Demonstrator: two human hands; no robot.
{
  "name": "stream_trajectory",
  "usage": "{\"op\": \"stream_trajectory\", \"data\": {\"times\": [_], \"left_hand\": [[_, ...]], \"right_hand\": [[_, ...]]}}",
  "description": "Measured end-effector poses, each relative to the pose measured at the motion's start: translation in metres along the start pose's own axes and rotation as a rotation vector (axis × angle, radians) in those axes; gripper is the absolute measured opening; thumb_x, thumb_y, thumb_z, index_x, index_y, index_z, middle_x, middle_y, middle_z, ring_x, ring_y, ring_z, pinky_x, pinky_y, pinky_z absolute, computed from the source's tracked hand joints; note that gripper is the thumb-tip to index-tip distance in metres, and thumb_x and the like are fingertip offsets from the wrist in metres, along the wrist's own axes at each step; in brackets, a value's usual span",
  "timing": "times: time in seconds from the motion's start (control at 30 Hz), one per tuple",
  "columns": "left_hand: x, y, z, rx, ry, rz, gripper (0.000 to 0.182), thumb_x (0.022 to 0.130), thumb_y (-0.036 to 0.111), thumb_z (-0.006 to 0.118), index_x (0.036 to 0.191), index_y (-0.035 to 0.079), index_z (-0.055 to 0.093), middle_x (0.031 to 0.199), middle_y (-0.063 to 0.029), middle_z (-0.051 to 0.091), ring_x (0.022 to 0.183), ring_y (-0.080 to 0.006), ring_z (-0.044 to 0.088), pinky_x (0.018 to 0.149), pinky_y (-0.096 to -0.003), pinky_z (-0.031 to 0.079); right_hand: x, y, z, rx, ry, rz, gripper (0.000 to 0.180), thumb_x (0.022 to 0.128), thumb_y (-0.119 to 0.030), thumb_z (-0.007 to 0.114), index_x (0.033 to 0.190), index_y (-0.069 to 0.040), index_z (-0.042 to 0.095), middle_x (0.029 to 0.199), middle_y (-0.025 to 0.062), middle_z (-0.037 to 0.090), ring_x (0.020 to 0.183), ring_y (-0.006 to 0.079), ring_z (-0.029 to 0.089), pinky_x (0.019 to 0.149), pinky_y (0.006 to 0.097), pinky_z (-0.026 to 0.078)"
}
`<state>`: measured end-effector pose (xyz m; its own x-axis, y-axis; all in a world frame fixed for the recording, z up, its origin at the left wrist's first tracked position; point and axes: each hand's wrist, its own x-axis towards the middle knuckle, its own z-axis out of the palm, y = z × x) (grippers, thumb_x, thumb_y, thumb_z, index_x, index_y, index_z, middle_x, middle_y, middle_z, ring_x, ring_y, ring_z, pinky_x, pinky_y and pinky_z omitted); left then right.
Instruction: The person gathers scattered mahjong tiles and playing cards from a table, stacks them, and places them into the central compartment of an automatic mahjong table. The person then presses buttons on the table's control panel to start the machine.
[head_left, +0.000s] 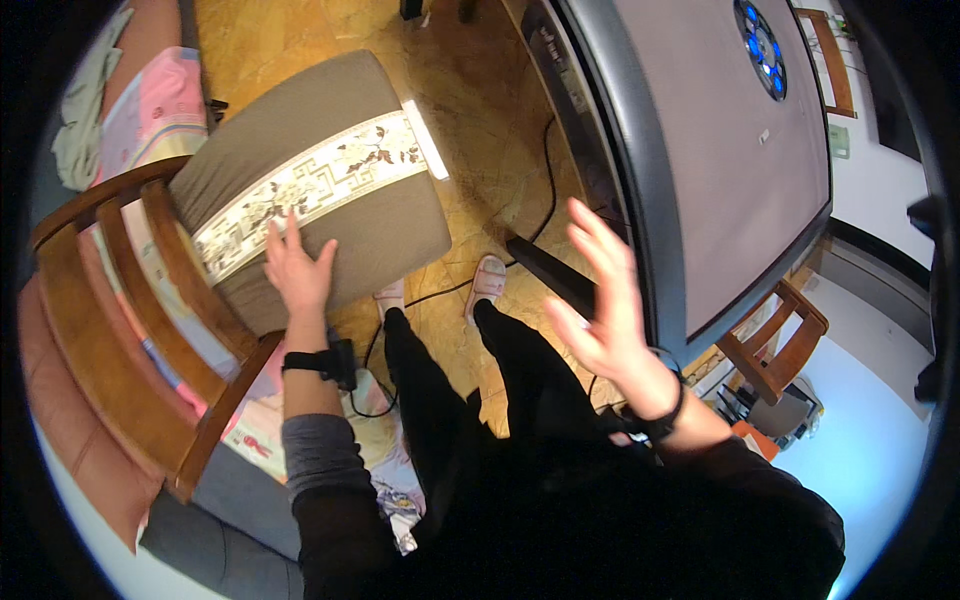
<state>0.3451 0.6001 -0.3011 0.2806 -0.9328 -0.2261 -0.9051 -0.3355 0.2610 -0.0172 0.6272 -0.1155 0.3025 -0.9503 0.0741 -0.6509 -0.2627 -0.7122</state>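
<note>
My left hand (297, 274) is over the brown fabric seat cover (375, 244) of a wooden chair, fingers spread at the edge of its pale patterned band (322, 169). It holds nothing; whether it touches the cloth I cannot tell. My right hand (606, 300), slightly blurred, is raised beside the dark edge of a table (667, 187), its fingers apart and nothing in it. The chair's slatted wooden back (112, 330) lies to the left. Both wrists wear black straps.
Black cables (551, 187) run over the tiled floor (480, 202) near my slippered feet. A dark table leg (551, 270) slants between my hands. On the left stands a sofa (67, 390) with coloured cloths. Another wooden chair (780, 341) is beyond the table, whose top bears a round blue-lit panel (761, 49).
</note>
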Motion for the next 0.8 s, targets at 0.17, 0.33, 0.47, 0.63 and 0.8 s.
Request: {"op": "stream_trajectory", "data": {"times": [0.17,0.33,0.47,0.63,0.8], "left_hand": [[0.029,-0.047,0.083,0.355,-0.110,-0.078,0.081,0.094,0.063,0.039,0.154,0.015,0.015,0.160,-0.0123,0.008,0.147,-0.0362,0.006,0.110,-0.0667,0.010],[0.027,-0.068,0.128,0.135,0.315,0.140,0.073,0.095,0.056,0.043,0.153,0.018,0.020,0.159,-0.0099,0.014,0.146,-0.0356,0.013,0.109,-0.0666,0.014],[0.034,-0.067,0.130,0.130,0.353,0.159,0.075,0.092,0.053,0.048,0.153,0.019,0.022,0.159,-0.0087,0.016,0.146,-0.0350,0.014,0.109,-0.0665,0.015],[0.041,-0.071,0.138,0.107,0.422,0.217,0.075,0.090,0.056,0.045,0.153,0.021,0.022,0.159,-0.0073,0.019,0.145,-0.0352,0.017,0.110,-0.0654,0.015],[0.045,-0.078,0.146,0.119,0.437,0.245,0.074,0.092,0.063,0.033,0.152,0.022,0.024,0.158,-0.0056,0.021,0.144,-0.0346,0.019,0.110,-0.0637,0.017]], "right_hand": [[0.039,0.164,0.167,-0.249,0.214,0.579,0.090,0.087,-0.036,0.065,0.150,-0.001,0.012,0.158,0.0217,0.009,0.145,0.0395,0.012,0.114,0.0518,0.018],[0.069,0.331,0.181,-0.784,0.166,0.884,0.094,0.087,-0.042,0.063,0.151,-0.001,0.008,0.159,0.0209,-0.002,0.146,0.0380,0.004,0.115,0.0528,0.015],[0.113,0.386,0.154,-1.140,0.218,0.793,0.095,0.086,-0.042,0.064,0.151,0.000,0.009,0.158,0.0218,0.000,0.146,0.0399,0.006,0.115,0.0530,0.016],[0.171,0.413,0.123,-1.377,0.273,0.588,0.092,0.084,-0.041,0.061,0.149,0.005,0.014,0.158,0.0228,0.004,0.145,0.0409,0.009,0.114,0.0540,0.016],[0.186,0.424,0.098,-1.443,0.350,0.638,0.094,0.083,-0.040,0.059,0.149,0.005,0.011,0.157,0.0250,0.004,0.145,0.0425,0.008,0.114,0.0559,0.014]]}}
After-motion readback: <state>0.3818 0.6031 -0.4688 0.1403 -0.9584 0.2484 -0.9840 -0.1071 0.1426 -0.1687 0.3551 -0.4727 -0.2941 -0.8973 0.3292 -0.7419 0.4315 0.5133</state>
